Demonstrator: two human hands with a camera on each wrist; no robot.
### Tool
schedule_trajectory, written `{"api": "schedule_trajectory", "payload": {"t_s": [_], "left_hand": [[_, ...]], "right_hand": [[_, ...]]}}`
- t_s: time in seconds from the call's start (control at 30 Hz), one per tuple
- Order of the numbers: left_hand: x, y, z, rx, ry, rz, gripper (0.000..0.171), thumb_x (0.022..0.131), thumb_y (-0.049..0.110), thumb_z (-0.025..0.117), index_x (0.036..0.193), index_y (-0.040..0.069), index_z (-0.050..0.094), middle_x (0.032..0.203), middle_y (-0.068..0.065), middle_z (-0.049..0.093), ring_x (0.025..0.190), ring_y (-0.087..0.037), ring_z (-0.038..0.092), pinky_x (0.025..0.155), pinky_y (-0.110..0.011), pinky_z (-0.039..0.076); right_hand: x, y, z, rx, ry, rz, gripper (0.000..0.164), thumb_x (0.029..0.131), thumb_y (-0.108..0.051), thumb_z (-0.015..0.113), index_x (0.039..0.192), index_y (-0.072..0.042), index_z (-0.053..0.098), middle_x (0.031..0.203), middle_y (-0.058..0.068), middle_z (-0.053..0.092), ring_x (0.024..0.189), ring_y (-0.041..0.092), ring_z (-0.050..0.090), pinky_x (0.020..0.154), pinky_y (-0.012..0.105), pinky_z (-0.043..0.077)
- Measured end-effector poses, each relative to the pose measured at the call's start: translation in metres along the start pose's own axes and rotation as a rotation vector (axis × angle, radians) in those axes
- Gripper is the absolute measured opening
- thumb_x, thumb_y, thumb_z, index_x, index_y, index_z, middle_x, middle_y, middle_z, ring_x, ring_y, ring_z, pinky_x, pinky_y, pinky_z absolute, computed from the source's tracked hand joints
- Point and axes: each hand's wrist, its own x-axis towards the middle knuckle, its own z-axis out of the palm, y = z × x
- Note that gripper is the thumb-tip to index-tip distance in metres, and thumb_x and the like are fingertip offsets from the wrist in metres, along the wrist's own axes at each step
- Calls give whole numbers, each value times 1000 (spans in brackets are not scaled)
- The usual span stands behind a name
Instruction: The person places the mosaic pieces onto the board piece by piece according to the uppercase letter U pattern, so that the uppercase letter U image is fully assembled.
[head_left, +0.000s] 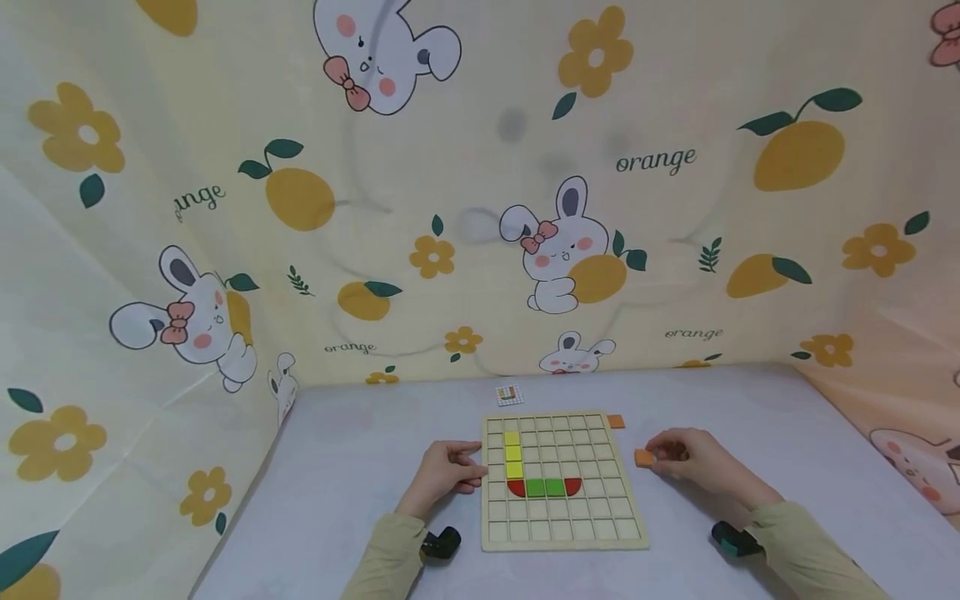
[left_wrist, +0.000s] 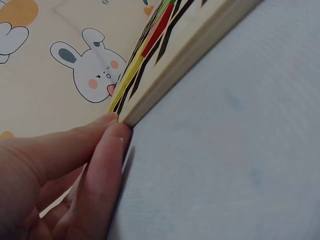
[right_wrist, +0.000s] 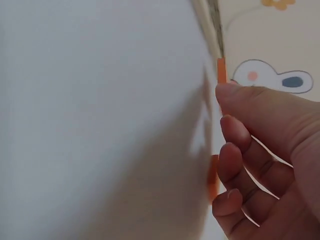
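Note:
A wooden grid board (head_left: 566, 535) lies on the table. In it, yellow square tiles (head_left: 513, 454) form a column above a row of two green square tiles (head_left: 545, 487) between two red rounded tiles (head_left: 573, 487). My left hand (head_left: 442, 473) holds the board's left edge with thumb and fingertips, seen close in the left wrist view at the board's rim (left_wrist: 190, 57). To the right of the board, my right hand (head_left: 693, 460) pinches an orange tile (head_left: 644, 457) between thumb and forefinger. The same orange tile (right_wrist: 221, 70) shows edge-on in the right wrist view.
Another orange tile (head_left: 616, 422) lies by the board's upper right corner. Behind the board is a small pattern card (head_left: 509, 395). Black wrist devices (head_left: 441, 543) are near both sleeves. A printed curtain (head_left: 465, 275) closes off the back and sides.

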Motion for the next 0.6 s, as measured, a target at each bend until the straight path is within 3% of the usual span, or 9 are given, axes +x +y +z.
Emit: {"api": "schedule_trajectory", "payload": {"t_s": [0.13, 0.27, 0.37, 0.6], "left_hand": [[0, -1, 1, 4, 2, 3, 52, 78, 4, 78, 126, 0, 60, 79, -8, 65, 61, -15, 66, 57, -30, 59], [0, 0, 0, 12, 9, 4, 52, 78, 5, 79, 126, 0, 60, 79, -8, 65, 61, -15, 66, 57, -30, 59], [-1, 1, 1, 13, 13, -3, 52, 77, 5, 79, 126, 1, 60, 79, -8, 65, 62, -15, 67, 57, -30, 59], [-1, 3, 1, 9, 18, -18, 52, 77, 4, 78, 126, 2, 61, 79, -8, 66, 61, -15, 66, 56, -30, 59]], "right_hand": [[4, -10, -2, 4, 5, -20, 26, 82, -17, 76, 106, -8, 69, 83, -2, 59, 75, 17, 51, 58, 24, 47], [11, -22, 1, -5, -1, -132, 23, 82, -15, 76, 104, -10, 69, 80, -4, 58, 71, 13, 51, 57, 22, 46], [17, -30, 8, 16, -27, -204, 21, 83, -14, 75, 102, -10, 69, 80, -5, 58, 70, 11, 51, 56, 22, 45], [30, -50, 31, 55, -97, -256, 19, 84, -16, 75, 102, -13, 70, 81, -7, 58, 71, 11, 52, 58, 21, 45]]}}
